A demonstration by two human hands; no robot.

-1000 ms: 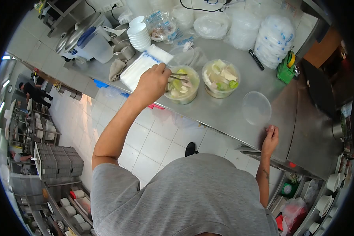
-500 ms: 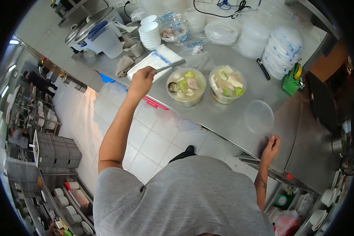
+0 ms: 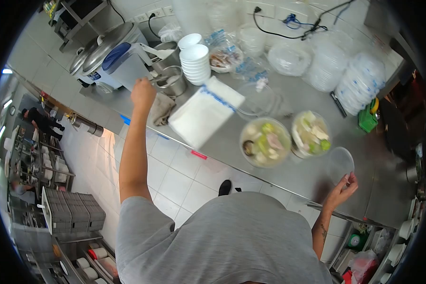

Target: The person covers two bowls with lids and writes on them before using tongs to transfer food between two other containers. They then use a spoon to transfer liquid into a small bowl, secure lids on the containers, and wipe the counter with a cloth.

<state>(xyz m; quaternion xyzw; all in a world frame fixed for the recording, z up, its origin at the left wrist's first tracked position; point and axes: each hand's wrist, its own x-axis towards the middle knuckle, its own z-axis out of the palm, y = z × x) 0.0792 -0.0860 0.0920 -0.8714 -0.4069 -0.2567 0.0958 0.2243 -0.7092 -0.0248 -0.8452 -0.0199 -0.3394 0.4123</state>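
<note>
My left hand (image 3: 143,94) is closed at the rim of a small metal pot (image 3: 172,81). A thin metal utensil reaches from its fingers toward the pot; its working end is hidden. My right hand (image 3: 341,190) pinches the edge of a clear round plastic lid (image 3: 341,163), tilted up off the counter. Left of that lid stand two clear tubs of pale soup with green vegetables and chunks, one tub (image 3: 265,142) with a dark piece, the other tub (image 3: 311,135) close beside it. Another clear lid (image 3: 255,100) lies behind them.
A white plastic-wrapped stack (image 3: 206,113) and a crumpled cloth (image 3: 162,109) lie on the steel counter (image 3: 288,177). Behind are stacked white bowls (image 3: 195,61), a blue-lidded container (image 3: 125,64), wrapped containers (image 3: 359,85), a black marker (image 3: 338,104) and a green tape dispenser (image 3: 367,118).
My left hand has moved left with the metal utensil, from above the white stack to the small pot. My right hand has taken hold of the clear lid and tilted it up. The view has shifted.
</note>
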